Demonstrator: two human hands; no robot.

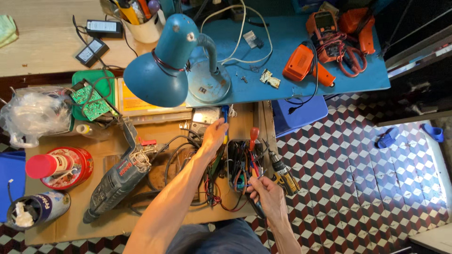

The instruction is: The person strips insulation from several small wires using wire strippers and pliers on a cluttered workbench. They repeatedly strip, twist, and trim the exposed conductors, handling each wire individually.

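Note:
My left hand reaches forward across the cardboard-covered bench, its fingers closed on a thin blue-handled tool beside a grey meter. My right hand is lower down at the bench's right edge, pinching a slim dark probe or wire end that comes out of a tangle of red, black and blue wires in a small black tray. A red-handled screwdriver stands in that tray.
A teal desk lamp hangs over the bench. A grey power drill lies at left, near a red can, a green circuit board and a plastic bag. Orange tools sit on the blue shelf. Tiled floor at right.

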